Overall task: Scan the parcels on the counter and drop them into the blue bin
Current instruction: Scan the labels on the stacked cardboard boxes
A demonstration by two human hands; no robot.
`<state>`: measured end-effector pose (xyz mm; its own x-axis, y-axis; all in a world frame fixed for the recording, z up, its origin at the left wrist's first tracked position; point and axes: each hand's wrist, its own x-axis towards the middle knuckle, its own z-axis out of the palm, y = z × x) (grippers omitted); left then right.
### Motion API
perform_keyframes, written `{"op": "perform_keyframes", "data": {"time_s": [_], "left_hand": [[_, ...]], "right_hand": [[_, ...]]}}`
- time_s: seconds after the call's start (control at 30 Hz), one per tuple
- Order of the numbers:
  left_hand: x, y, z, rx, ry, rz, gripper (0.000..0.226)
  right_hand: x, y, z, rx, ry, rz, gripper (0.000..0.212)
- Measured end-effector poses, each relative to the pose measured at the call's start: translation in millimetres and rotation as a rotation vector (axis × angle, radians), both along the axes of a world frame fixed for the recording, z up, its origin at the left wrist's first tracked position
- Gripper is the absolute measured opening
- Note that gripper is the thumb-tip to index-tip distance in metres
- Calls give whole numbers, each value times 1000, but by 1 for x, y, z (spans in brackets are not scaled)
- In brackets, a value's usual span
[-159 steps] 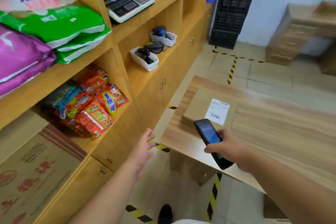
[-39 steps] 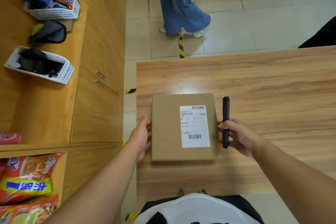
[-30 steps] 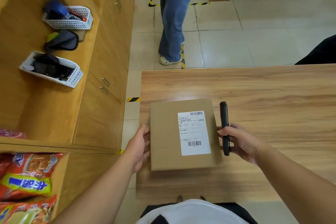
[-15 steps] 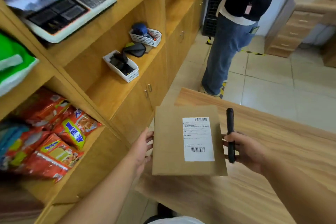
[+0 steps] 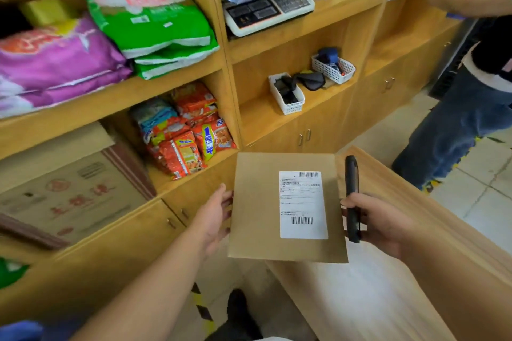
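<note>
A flat brown cardboard parcel (image 5: 257,207) with a white barcode label hangs in the air over the left end of the wooden counter (image 5: 432,243), clamped between my two hands. My left hand (image 5: 213,219) presses its left edge with fairly straight fingers. My right hand (image 5: 379,224) grips a black handheld scanner (image 5: 352,196) edge-up and pushes against the parcel's right edge. A blurred blue shape (image 5: 19,329) shows in the bottom left corner; I cannot tell whether it is the bin.
Wooden shelves (image 5: 177,75) on the left hold bags, snack packs, a scale (image 5: 266,8) and white baskets (image 5: 288,97). Another person in jeans (image 5: 454,130) stands at the far right. Tiled floor with striped tape (image 5: 202,304) lies below me.
The parcel was on the counter a second ago; both hands have lifted it and carried it left, past the counter's end. My view has swung toward the shelves.
</note>
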<state>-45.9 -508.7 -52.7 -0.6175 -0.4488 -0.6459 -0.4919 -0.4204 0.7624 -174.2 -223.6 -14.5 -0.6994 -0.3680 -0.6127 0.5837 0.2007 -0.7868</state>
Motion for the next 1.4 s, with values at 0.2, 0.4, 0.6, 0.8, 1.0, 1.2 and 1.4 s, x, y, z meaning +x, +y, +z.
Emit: {"op": "perform_keyframes", "data": {"time_s": [0.2,0.4,0.6,0.8,1.0,1.2,1.4], "left_hand": [[78,-20,13,-2,7,180,57],[163,-40,26,-29,23,352,54],[269,-73,29,-15,55,525,55],[394,-109,32,-33,48,678,41],[516,-129,25,3,46,815,48],[612,-141,23,16,-19,1000,53],[677,-159,15,18,-33,1200,51]], "right_hand": [[29,-49,8,14,12,178,19],[70,-111,14,22,42,341,26],[139,-187,28,35,64,489,30],[244,-263,40,30,97,635,5],[353,-326,41,41,125,798,8],[443,-386,36,40,129,953,9],[505,-453,19,25,105,1070,12]]}}
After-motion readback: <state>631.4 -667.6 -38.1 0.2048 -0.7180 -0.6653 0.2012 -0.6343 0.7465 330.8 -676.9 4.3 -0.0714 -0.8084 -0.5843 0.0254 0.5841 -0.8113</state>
